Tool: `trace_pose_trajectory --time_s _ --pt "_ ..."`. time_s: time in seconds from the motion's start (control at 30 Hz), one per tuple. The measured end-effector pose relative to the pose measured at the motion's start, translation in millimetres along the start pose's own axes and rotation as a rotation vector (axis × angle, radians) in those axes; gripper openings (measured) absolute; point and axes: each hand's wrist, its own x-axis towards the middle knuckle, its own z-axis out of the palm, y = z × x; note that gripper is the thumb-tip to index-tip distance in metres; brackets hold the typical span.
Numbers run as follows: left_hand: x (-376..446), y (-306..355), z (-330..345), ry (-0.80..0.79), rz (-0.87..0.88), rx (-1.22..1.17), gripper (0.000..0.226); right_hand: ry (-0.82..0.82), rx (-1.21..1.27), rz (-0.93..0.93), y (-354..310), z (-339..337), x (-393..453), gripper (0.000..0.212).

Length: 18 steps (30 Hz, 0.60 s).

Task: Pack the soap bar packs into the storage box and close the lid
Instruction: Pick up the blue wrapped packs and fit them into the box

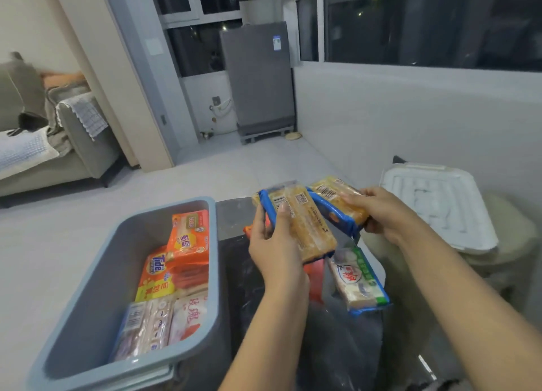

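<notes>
Left hand (275, 244) is gripping one yellow soap pack (299, 223); right hand (378, 208) is gripping another (337, 200) at two o'clock, both above the worktop (234, 273). Open storage box (88, 288) is sitting at nine o'clock, lid (440, 206) at three.

The grey-blue plastic storage box (88, 288) runs off the frame at seven o'clock, its near corner cut away. An orange-red plastic pack (315, 279) lies mostly hidden under the yellow soap pack with blue ends (305, 229), at five o'clock from it. The print on the green-and-white wrapped soap pack (359, 282) is too blurred to read.
</notes>
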Motion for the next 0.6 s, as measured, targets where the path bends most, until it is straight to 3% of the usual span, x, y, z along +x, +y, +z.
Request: trace_pose_trajectory --time_s 0.2,0.6 --pt "-23 52 -8 -0.092 0.036 0.009 0.042 -0.006 0.157 -0.063 -18 2 -44 0.022" --pt "-18 139 -93 -0.153 -0.058 0.14 0.031 -0.391 0.295 -0.068 -47 75 -87 0.027"
